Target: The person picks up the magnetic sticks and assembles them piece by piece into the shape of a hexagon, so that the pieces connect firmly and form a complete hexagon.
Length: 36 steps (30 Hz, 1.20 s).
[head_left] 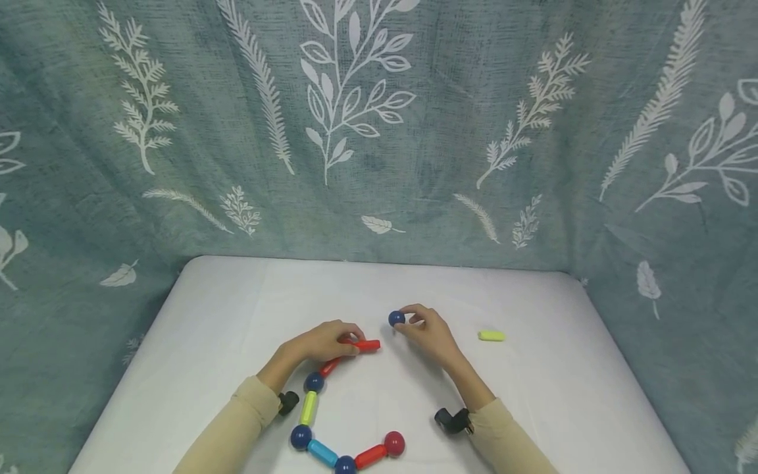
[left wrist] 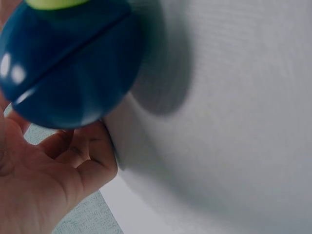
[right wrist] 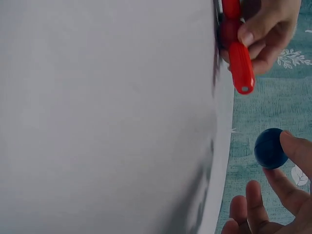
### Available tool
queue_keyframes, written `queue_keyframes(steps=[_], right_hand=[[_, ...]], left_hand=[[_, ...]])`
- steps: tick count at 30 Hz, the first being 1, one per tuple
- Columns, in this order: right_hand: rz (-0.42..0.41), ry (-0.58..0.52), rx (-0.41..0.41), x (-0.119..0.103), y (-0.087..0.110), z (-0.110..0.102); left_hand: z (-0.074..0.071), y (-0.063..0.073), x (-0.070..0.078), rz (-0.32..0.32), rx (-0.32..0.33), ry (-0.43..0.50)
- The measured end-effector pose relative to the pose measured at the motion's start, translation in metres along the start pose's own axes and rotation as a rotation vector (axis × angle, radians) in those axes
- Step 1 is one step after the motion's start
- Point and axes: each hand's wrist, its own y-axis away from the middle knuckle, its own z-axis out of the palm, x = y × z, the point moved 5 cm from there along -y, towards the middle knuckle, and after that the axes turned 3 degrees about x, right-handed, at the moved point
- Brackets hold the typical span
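My left hand [head_left: 328, 340] holds a red ball [right wrist: 229, 33] set between two red rods, its thumb at the joint. One red rod [head_left: 370, 345] points right toward my other hand; the second red rod [head_left: 330, 367] leads back to a blue ball [head_left: 314, 382]. From there the chain curves through a lime rod [head_left: 308, 408], another blue ball [head_left: 301, 437] and a light blue rod [head_left: 322, 453]. My right hand [head_left: 429, 332] pinches a loose blue ball [right wrist: 271, 148] between thumb and forefinger, a short gap from the free rod end.
A single lime rod [head_left: 491, 336] lies on the white table [head_left: 533, 395], right of my right hand. Nearest me, the chain ends in a red rod [head_left: 370, 456] and a red ball [head_left: 394, 444]. A patterned green cloth [head_left: 438, 217] hangs behind the table.
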Motion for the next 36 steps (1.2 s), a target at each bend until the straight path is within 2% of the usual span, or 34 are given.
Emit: queue_keyframes(steps=[6, 12, 26, 36], right_hand=[[-0.008, -0.009, -0.072, 0.007, 0.033, 0.009], [-0.02, -0.002, -0.14, 0.005, 0.05, 0.017], [-0.072, 0.045, -0.17, 0.002, 0.059, 0.027], [-0.073, 0.083, -0.196, 0.0, 0.059, 0.027]], left_hand=[[0.0, 0.003, 0.0, 0.003, 0.002, 0.008], [0.001, 0.005, -0.002, -0.008, -0.005, 0.006], [0.004, 0.006, 0.003, 0.063, -0.023, -0.005], [0.003, 0.006, 0.008, 0.081, -0.03, -0.021]])
